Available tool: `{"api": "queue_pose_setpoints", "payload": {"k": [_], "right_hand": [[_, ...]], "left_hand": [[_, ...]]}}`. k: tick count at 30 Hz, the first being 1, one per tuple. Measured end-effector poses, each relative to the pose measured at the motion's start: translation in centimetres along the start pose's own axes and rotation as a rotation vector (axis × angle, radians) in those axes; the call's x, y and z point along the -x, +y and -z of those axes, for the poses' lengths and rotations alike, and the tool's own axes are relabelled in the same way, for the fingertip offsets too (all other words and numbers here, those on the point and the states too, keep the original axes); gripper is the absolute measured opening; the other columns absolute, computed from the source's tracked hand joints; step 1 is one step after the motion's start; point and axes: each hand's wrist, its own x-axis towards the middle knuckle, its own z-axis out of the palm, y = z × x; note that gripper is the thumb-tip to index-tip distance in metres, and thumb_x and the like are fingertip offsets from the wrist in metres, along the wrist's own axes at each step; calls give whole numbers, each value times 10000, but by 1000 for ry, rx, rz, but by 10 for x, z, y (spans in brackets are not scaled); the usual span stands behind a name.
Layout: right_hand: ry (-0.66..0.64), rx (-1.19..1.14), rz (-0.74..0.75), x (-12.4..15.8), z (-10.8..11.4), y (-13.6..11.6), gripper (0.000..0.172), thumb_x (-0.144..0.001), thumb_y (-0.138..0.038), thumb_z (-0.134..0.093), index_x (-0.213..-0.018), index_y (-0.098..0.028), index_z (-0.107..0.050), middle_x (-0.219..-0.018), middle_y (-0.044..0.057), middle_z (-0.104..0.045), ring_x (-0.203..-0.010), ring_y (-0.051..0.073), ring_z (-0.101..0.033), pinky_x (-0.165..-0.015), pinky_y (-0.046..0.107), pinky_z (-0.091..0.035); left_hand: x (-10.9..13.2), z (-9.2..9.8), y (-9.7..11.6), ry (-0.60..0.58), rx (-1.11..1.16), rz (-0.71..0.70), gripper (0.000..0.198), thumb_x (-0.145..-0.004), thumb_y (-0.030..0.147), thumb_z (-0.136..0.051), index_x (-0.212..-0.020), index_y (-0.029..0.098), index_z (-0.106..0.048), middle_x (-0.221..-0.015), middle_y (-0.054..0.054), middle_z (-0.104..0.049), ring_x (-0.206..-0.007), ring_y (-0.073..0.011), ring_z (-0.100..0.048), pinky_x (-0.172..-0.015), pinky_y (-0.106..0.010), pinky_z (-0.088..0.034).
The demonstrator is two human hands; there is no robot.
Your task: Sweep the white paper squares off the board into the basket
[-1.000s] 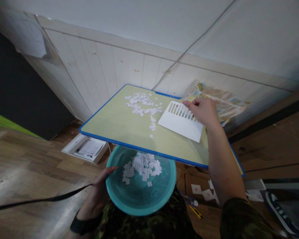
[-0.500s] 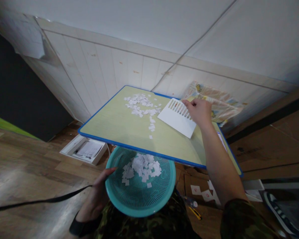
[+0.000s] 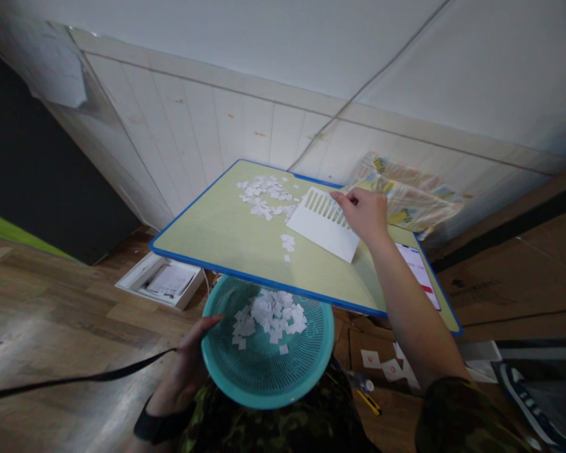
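right hand (image 3: 365, 217) pinches scraper (image 3: 318, 226) on table (image 3: 217, 236) | left hand (image 3: 188, 371) grips basket (image 3: 264, 377) under table's near edge | some scraps (image 3: 271, 318) in basket, pile (image 3: 264, 192) left on table's far side

A room in a home, seen from low down near the floor: wood-look laminate floor (image 3: 51, 314), white panelled wainscot (image 3: 207, 126) under a plain white wall, with a cable (image 3: 382, 68) running up it. A low blue-rimmed table (image 3: 193, 260) stands near the wall, with an open white box (image 3: 160, 280) on the floor to its left and flattened cardboard (image 3: 514, 277) to its right
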Motion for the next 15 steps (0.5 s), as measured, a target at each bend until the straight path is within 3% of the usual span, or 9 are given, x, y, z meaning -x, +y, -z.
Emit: {"api": "queue_pose_setpoints", "payload": {"k": [10,15], "right_hand": [[-143,-213,79,18,-8,-26,459,-820,-579,-548,-568,-196,-564,-532,-9,-546,-527,126,-476,-570,269,-329],[-143,-231,60,11,1,-15,474,-809,-573,-560,-529,-191,-531,-497,-21,-494,-507,111,-440,-550,263,-317]], "left_hand": [[-1,3,-1,-28,25,-10,138,-792,134,-622,-744,116,-749,-665,-73,-778,-526,-208,-701,-586,-318,-597],[-1,2,0,-52,17,-4,159,-795,137,-604,-750,110,-754,-662,-87,-776,-556,-232,-711,-582,-335,-598]]}}
